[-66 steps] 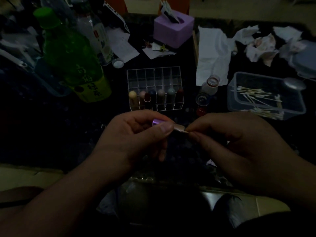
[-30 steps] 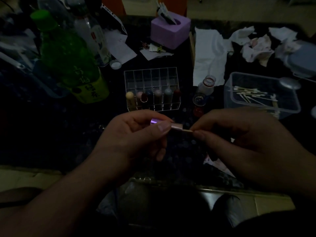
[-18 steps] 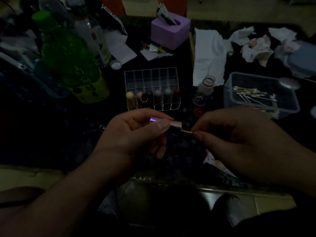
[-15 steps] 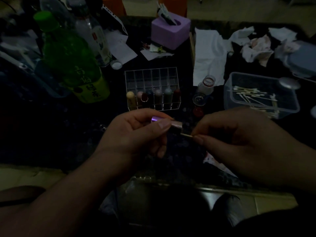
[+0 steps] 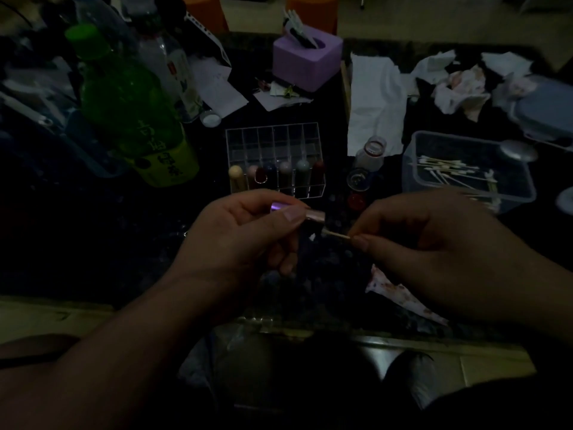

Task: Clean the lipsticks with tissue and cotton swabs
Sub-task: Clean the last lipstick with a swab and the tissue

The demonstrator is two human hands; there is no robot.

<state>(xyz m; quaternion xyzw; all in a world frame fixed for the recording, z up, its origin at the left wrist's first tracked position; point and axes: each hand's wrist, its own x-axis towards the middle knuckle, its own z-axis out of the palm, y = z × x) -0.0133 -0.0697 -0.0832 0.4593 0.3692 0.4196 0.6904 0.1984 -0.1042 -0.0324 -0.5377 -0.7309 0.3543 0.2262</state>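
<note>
The scene is dim. My left hand (image 5: 248, 237) grips a lipstick (image 5: 313, 215) with a shiny purple body and pale metal end pointing right. My right hand (image 5: 434, 246) pinches a cotton swab (image 5: 336, 234) by its stick, its tip lying just below the lipstick's open end. A clear acrylic organizer (image 5: 273, 141) behind my hands holds several lipsticks (image 5: 285, 175) in its front row. A clear plastic box (image 5: 465, 169) at the right holds several cotton swabs. A stained tissue (image 5: 400, 294) lies under my right hand.
A green bottle (image 5: 130, 107) and a clear bottle (image 5: 173, 66) stand at the back left. A purple tissue holder (image 5: 307, 60), a flat white tissue (image 5: 375, 103) and crumpled used tissues (image 5: 459, 88) lie at the back. A small jar (image 5: 370, 153) and caps sit beside the organizer.
My right hand has drawn the cotton swab out of the lipstick's end and lowered it slightly. My left hand keeps the lipstick almost in place.
</note>
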